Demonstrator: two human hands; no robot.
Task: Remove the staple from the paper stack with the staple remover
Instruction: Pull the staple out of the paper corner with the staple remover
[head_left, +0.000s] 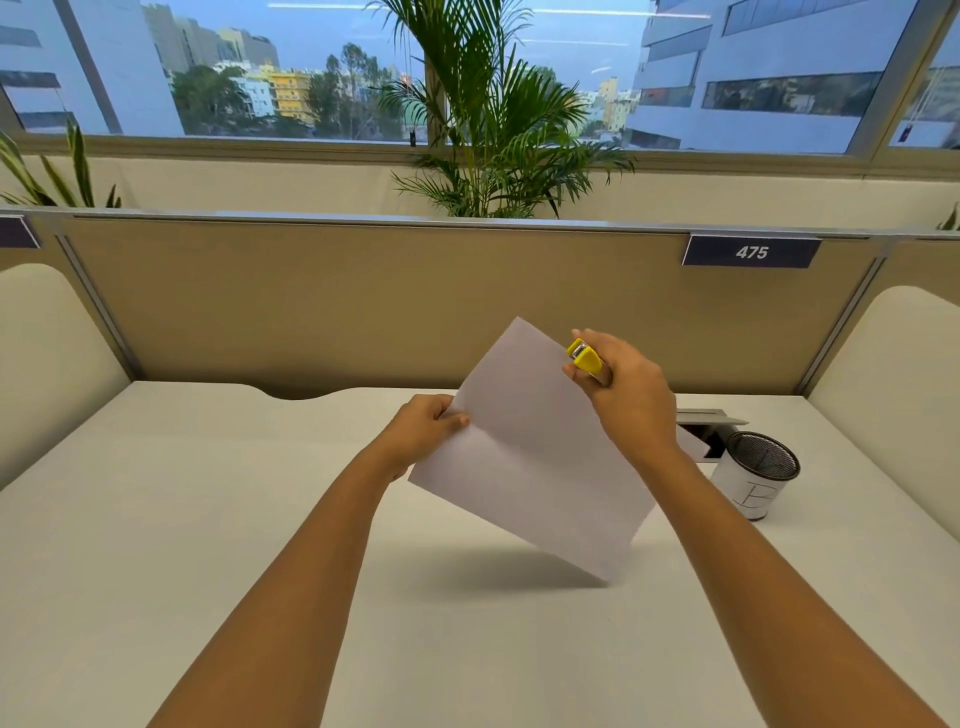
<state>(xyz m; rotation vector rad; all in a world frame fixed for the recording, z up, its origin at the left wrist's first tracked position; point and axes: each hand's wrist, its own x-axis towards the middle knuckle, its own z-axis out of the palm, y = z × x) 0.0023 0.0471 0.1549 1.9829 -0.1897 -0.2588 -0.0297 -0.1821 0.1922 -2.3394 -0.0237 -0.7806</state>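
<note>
Above the white desk (156, 519), mid-scene, paper stack (530, 452) is held tilted in the air, shadow under it. Left hand (423, 431) pinches its left edge, thumb on top. Right hand (618, 384) is closed around yellow staple remover (584, 356), its tip at the stack's far right edge. Staple itself too small to see. Mesh pen cup (756, 475) sits on the right, near the desk's cable port (706, 434).

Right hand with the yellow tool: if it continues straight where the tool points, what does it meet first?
Probably the paper stack: the staple remover in the right hand already sits at its upper right edge. Actual contact is unclear.
</note>
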